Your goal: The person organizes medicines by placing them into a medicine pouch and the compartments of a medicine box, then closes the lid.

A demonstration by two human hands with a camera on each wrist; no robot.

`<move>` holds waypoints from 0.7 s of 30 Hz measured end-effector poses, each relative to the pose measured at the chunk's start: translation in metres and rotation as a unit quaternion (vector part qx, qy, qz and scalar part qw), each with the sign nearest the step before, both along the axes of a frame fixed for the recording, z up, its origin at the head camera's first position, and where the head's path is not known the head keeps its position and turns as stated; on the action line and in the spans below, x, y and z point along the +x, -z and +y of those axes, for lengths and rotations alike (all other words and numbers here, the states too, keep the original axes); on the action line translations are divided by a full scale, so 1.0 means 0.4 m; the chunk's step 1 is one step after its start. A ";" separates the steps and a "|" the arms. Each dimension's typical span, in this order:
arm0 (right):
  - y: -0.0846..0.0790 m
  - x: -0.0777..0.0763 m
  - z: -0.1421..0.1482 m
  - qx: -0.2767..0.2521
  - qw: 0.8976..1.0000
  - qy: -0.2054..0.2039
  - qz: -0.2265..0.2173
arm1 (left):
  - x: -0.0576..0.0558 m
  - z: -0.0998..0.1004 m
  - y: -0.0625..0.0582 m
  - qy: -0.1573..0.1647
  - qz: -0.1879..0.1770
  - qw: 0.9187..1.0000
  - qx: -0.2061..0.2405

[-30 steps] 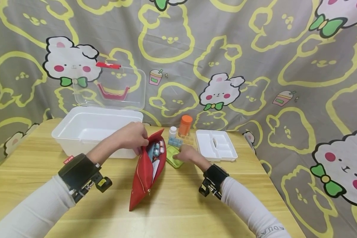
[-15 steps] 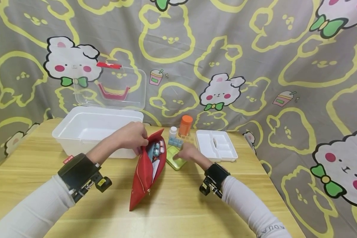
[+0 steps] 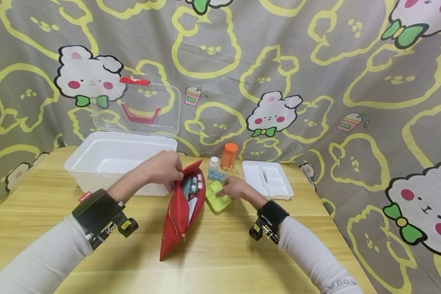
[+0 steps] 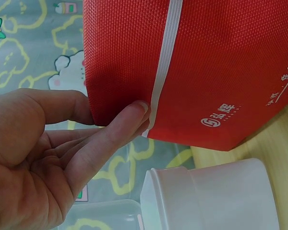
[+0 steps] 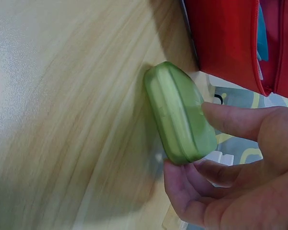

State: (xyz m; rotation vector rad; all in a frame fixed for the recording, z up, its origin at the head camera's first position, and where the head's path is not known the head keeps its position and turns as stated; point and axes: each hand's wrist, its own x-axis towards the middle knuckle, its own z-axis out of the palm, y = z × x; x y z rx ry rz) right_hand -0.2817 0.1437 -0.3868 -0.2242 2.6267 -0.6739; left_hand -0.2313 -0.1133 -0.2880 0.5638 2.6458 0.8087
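drawn slightly nearer, a green case point(image 3: 215, 199) is pinched between thumb and fingers of the right hand point(image 3: 236, 188), just beside the red pouch point(image 3: 179, 210), whose edge the left hand point(image 3: 165, 168) grips; picking up seems underway, calling next for a steady lift.

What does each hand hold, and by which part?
Left hand: red pouch, by its open edge. Right hand: green case, thumb on top, fingers at one end.

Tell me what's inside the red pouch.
Inside the red pouch, the head view shows small teal-and-white items and a white sheet-like item; I can't tell exactly what they are. Anything deeper is hidden by the pouch's walls.
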 end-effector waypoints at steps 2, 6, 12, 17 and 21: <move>-0.001 -0.002 0.005 -0.008 1.000 -0.001 -0.009 | 0.000 0.000 0.000 0.001 0.001 1.000 0.001; -0.009 0.001 0.014 -0.022 1.000 -0.003 -0.014 | 0.000 0.000 0.000 0.000 0.001 1.000 0.002; -0.023 0.006 0.024 -0.055 0.998 0.010 -0.022 | -0.001 0.001 -0.002 -0.001 0.001 1.000 -0.002; -0.027 0.007 0.028 -0.087 0.995 0.020 -0.034 | -0.001 0.001 -0.002 -0.001 0.000 1.000 0.000; -0.030 0.010 0.028 -0.105 0.993 0.029 -0.039 | -0.001 0.000 0.000 0.000 -0.001 1.000 0.000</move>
